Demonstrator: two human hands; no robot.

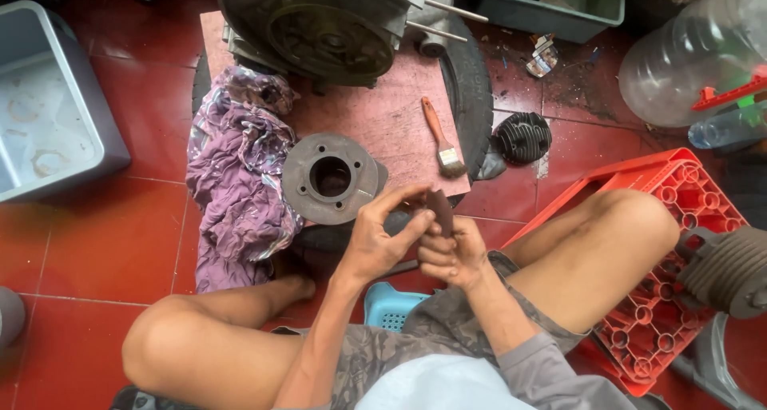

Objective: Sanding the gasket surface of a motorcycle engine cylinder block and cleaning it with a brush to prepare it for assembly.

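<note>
Sandpaper, or some dark brownish abrasive strip [440,208], stands pinched upright between both hands near the middle of the scene, just above the person's lap. The right hand [452,252] is closed around its lower part, fingers curled tight. The left hand [382,238] reaches across with thumb and fingertips closed on the strip's upper edge, as if folding or creasing it; whether a small part is wrapped inside the strip cannot be told.

Just beyond the hands lies a grey metal cylinder with a flange [331,177], bore facing up, on a reddish board [375,110]. My judgement is that grit shed from the strip could drop into that open bore, since the hands work so close to it. The strip may also tear along the crease if it is folded too hard, or rub the fingertips raw.

Left of the cylinder a crumpled purple rag [236,170] lies on the board's edge; right of it is a paintbrush [442,138] with an orange handle. At the far side sits an engine case [319,26], close to the board's far edge. Further right are a black finned cylinder head [523,137] on the red tiled floor [96,242] and an overturned red crate [675,242] under the person's leg, which looks like a somewhat unsteady perch.
</note>
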